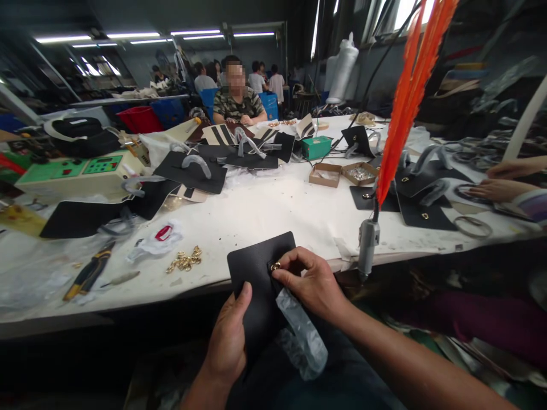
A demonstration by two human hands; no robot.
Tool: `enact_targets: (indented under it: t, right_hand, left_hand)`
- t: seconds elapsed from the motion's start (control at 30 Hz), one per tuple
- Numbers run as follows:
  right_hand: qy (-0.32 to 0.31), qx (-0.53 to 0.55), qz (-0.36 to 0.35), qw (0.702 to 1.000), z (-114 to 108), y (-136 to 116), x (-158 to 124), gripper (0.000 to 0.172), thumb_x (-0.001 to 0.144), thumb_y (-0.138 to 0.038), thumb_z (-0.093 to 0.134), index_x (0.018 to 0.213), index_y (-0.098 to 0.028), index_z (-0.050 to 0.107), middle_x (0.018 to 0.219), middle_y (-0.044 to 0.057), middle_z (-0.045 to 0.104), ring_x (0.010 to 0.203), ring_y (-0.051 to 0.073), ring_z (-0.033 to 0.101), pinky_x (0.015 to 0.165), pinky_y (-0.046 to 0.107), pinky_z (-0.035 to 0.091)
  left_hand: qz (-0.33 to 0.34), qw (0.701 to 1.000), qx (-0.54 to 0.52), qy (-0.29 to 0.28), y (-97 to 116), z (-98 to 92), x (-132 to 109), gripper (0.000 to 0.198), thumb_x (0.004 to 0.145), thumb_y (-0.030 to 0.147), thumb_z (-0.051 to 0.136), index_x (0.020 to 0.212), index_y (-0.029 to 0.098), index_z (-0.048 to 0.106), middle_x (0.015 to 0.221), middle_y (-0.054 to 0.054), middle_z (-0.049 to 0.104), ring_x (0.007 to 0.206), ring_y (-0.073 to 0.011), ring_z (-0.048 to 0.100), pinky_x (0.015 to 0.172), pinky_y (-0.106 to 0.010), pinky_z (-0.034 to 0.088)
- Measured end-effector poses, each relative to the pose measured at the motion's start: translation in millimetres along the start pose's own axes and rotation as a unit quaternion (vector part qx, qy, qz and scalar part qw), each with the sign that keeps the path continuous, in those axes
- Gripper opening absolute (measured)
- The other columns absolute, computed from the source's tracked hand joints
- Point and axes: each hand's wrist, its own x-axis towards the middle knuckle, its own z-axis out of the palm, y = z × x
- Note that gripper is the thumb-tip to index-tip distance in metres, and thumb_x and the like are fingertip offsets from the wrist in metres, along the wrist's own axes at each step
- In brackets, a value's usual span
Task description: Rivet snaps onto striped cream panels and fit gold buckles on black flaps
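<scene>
A black leather panel (258, 267) is tilted up at the table's front edge, gripped along its lower left side by my left hand (228, 330), thumb on its face. With thumb and forefinger, my right hand (314, 282) pinches a small gold metal ring (276, 266) at the panel's upper right. From that spot hangs a handle wrapped in clear plastic (303, 336), curving down below my right hand. A small pile of gold rings (184, 260) lies on the table left of the panel. My fingertips partly cover the gold ring.
Yellow-and-black pliers (89, 270) lie at the left. A grey screwdriver (368, 245) hangs by an orange cord (401, 108) on the right. Several black panels with wrapped handles (194, 171) are spread further back, near two cardboard boxes (325, 175). A co-worker's hands (499, 188) rest at far right.
</scene>
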Motion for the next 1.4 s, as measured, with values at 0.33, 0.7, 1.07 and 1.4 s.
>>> enact_targets:
  t: [0.33, 0.7, 1.07, 1.4]
  right_hand:
    - [-0.041, -0.021, -0.148, 0.988, -1.4, 8.1, 4.4, 0.01, 0.101, -0.021, 0.077, 0.107, -0.023, 0.085, 0.093, 0.005, 0.077, 0.083, 0.017, 0.073, 0.074, 0.028, 0.058]
    - [-0.251, -0.048, -0.071, 0.964, -34.0, 2.1, 33.8, 0.014, 0.104, -0.033, 0.074, 0.106, -0.023, 0.084, 0.097, 0.004, 0.074, 0.087, 0.018, 0.071, 0.08, 0.031, 0.056]
    - [-0.086, 0.176, 0.307, 0.931, -33.3, 29.5, -10.5, 0.05, 0.085, -0.064, 0.085, 0.106, -0.019, 0.08, 0.092, 0.006, 0.078, 0.08, 0.023, 0.072, 0.076, 0.034, 0.059]
    - [0.046, 0.163, 0.28, 0.945, -29.8, 44.0, 17.4, 0.043, 0.09, -0.053, 0.079, 0.116, -0.019, 0.073, 0.103, 0.009, 0.08, 0.088, 0.027, 0.075, 0.076, 0.039, 0.062]
  left_hand:
    - [-0.077, 0.995, -0.058, -0.024, 3.7, 4.5, 5.2, 0.06, 0.086, 0.038, 0.09, 0.138, 0.015, 0.073, 0.125, -0.016, 0.081, 0.13, -0.0383, 0.072, 0.118, -0.053, 0.055]
    - [-0.152, 0.986, -0.017, -0.068, 13.4, 0.7, 9.0, 0.051, 0.089, 0.035, 0.086, 0.133, 0.012, 0.075, 0.12, -0.018, 0.083, 0.119, -0.0391, 0.077, 0.106, -0.05, 0.063]
    - [-0.246, 0.964, -0.1, 0.021, 26.9, 17.6, 28.1, 0.052, 0.105, 0.043, 0.062, 0.145, 0.009, 0.067, 0.114, -0.021, 0.083, 0.111, -0.0382, 0.08, 0.105, -0.055, 0.063]
    - [-0.206, 0.974, -0.04, -0.08, 3.8, 11.3, 5.9, 0.05, 0.088, 0.028, 0.084, 0.135, 0.012, 0.075, 0.118, -0.02, 0.083, 0.116, -0.0407, 0.078, 0.108, -0.054, 0.062]
